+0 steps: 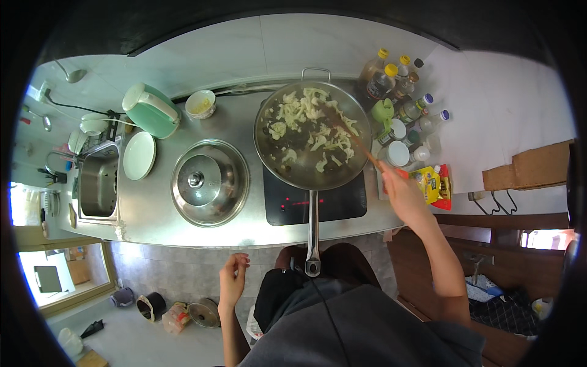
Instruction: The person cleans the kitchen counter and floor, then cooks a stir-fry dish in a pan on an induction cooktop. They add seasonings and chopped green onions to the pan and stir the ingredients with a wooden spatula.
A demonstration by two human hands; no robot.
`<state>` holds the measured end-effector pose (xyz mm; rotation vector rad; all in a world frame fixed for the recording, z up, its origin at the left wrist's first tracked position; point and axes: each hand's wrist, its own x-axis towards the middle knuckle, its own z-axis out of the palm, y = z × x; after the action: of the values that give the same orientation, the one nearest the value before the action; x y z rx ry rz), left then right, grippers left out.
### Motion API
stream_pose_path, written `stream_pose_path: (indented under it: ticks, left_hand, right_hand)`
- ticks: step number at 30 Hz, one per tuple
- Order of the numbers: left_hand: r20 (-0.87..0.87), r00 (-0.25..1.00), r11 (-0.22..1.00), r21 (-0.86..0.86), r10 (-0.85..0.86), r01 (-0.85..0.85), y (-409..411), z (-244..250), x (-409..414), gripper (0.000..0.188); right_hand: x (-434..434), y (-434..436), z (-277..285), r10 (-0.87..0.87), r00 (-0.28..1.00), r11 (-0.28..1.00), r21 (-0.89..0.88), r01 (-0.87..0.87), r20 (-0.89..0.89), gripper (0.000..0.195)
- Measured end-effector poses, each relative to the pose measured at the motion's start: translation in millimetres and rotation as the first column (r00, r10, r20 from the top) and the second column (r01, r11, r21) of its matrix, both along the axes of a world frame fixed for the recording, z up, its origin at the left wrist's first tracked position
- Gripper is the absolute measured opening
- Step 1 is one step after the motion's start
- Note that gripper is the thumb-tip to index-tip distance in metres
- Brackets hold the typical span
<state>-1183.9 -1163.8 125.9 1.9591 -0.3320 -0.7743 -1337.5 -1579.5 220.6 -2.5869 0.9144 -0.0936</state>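
My right hand [400,189] is closed on the handle of a wooden spatula [362,146], whose far end lies among cauliflower pieces [293,109] in a large steel frying pan [293,173]. The pan rests on a black induction cooktop [293,208] with red lights lit, and its long handle points towards my body. Away from the pan, my left hand [234,277] hangs in front of the counter's edge with loosely bent fingers, holding nothing. A domed steel lid with a glass centre [220,211] lies on the counter left of the cooktop.
Bottles [381,85] and jars [398,153] crowd the right of the pan, beside a yellow pouch [426,183]. To the left are a small bowl [201,104] with chopped food, a green electric kettle [151,112], a white plate [140,156] and a steel sink [98,183].
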Motion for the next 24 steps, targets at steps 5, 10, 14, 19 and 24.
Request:
stream_pose_path:
  ticks: [5, 10, 14, 19, 24]
  left_hand:
    - [0.032, 0.999, 1.000, 0.008, -0.026, 0.026, -11, -7, 17, 0.018]
    - [0.041, 0.998, 0.999, -0.014, -0.045, 0.046, -14, -19, 30, 0.020]
    - [0.062, 0.992, 0.993, 0.053, -0.107, 0.104, -4, -29, 37, 0.016]
    - [0.070, 0.990, 0.992, 0.040, -0.121, 0.118, -8, -36, 45, 0.015]
    - [0.103, 0.984, 0.989, 0.011, -0.147, 0.147, -14, -40, 49, 0.016]
  right_hand:
    - [42, -16, 6, -0.062, 0.996, 0.996, -0.071, 0.057, -0.062, 0.034]
    - [44, 22, -15, 0.082, 0.990, 0.996, -0.023, -0.085, -0.115, 0.033]
    - [8, 51, 28, 0.105, 0.982, 0.993, 0.070, -0.095, -0.157, 0.034]
    - [1, 98, 22, 0.147, 0.978, 0.980, 0.158, -0.123, -0.149, 0.037]
    - [11, 64, -11, 0.025, 0.994, 0.999, -0.025, -0.028, -0.109, 0.036]
